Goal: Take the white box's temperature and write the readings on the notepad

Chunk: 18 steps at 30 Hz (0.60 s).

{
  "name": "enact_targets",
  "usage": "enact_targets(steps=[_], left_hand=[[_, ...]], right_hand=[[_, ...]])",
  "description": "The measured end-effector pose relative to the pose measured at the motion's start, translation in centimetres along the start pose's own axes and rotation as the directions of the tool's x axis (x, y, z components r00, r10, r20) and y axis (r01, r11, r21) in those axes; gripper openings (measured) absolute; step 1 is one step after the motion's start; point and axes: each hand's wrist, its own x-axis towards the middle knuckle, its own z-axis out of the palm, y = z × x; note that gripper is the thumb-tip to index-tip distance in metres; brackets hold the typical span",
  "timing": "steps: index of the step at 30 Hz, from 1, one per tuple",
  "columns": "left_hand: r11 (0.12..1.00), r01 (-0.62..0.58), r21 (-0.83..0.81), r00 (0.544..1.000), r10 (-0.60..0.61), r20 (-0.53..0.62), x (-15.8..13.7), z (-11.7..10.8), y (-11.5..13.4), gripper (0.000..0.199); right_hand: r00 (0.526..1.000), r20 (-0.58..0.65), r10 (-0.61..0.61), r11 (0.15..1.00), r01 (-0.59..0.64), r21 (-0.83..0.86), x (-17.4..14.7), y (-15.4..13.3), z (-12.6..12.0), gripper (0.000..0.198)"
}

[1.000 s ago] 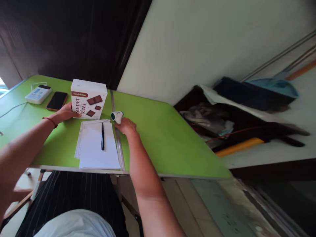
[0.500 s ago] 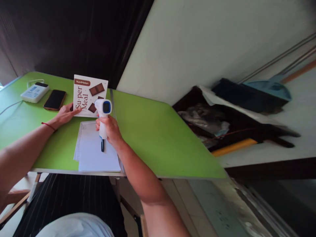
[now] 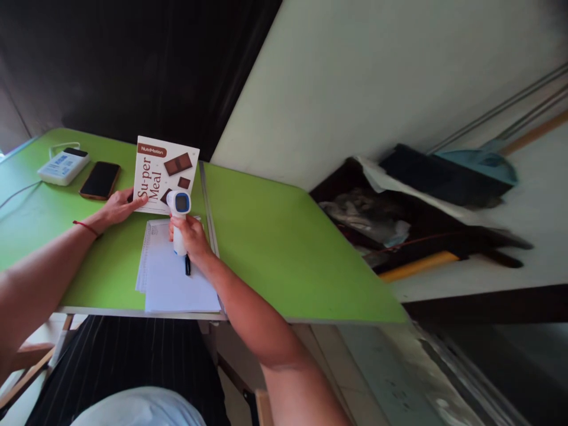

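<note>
Far left on the green bench (image 3: 275, 248): a white device (image 3: 64, 168) with a dark top end, cable trailing off toward the bench's left edge. Just beside it, a phone (image 3: 100, 180) lying flat, screen dark.

Next, the left hand (image 3: 122, 207), red cord (image 3: 86, 227) at the wrist. Its grip is on the lower left corner of a white box (image 3: 153, 168) printed "Su-per Meal": thumb across the front face, fingers mostly hidden behind. Box upright, printed face toward the wearer, near the back of the bench; whether its base bears fully on the bench, cannot tell.

Right of that, the right hand (image 3: 196, 238), grip clenched round the handle of a white thermometer gun (image 3: 179, 207). Display faces the wearer; nose points toward the box and overlaps its lower right part from here. Contact or gap, cannot tell. Trigger finger not clear.

Beneath this hand, a paper stack (image 3: 177, 296) with a black pen (image 3: 188, 266) lying on it, partly covered.

Step in hand, as I judge it: box braced, gun aimed at its face. Next move would call for a steady left hold, the right wrist kept level, and the display left readable.
</note>
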Motion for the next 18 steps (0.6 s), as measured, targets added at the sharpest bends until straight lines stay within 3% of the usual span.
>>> enact_targets(steps=[7, 14, 18], left_hand=[[0.998, -0.053, 0.035, 0.997, 0.051, 0.059, -0.1, -0.2, -0.1, 0.078], [0.991, -0.133, 0.017, 0.989, 0.131, 0.070, 0.0, 0.0, -0.4, 0.077], [0.992, -0.122, 0.026, 0.990, 0.119, 0.079, 0.1, 0.0, -0.4, 0.078]], right_hand=[[0.997, 0.038, 0.071, 0.995, -0.073, 0.072, -0.5, -0.3, 0.6, 0.032], [0.998, 0.011, 0.057, 0.996, -0.058, 0.068, -0.2, 0.3, 1.2, 0.032], [0.998, 0.006, 0.060, 0.996, -0.061, 0.059, -0.3, 0.4, 1.1, 0.034]])
